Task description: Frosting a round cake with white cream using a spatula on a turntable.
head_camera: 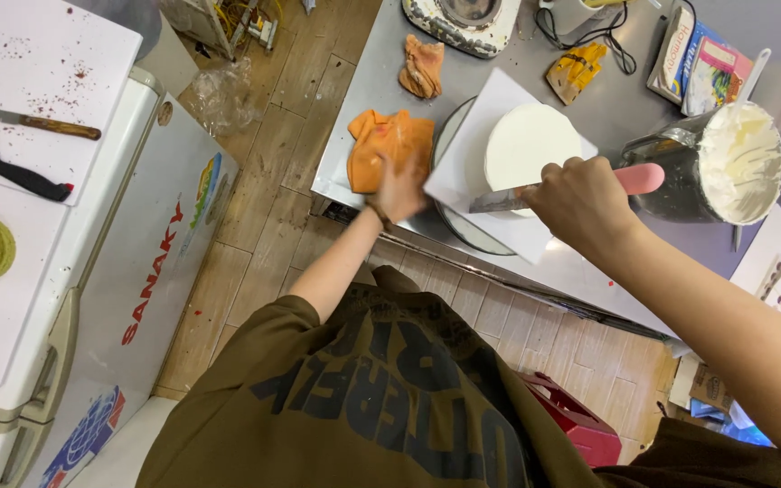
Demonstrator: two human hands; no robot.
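A round white frosted cake [528, 145] stands on a square white board [481, 117] over a turntable [463, 230] on the steel table [381, 63]. My right hand [580, 201] grips a pink-handled spatula [639, 178], and its metal blade lies against the cake's near side. On the table's near left part, my left hand [399, 190] presses down on an orange cloth [386, 145]. A metal bowl of white cream [741, 163] sits just right of the cake.
A second crumpled orange cloth [423, 65], a scale [463, 23], a yellow glove [576, 70] and boxes [693, 63] lie at the table's far side. To the left, a white chest freezer [151, 271] carries a cutting board [38, 81] with two knives. A red stool [576, 420] stands below.
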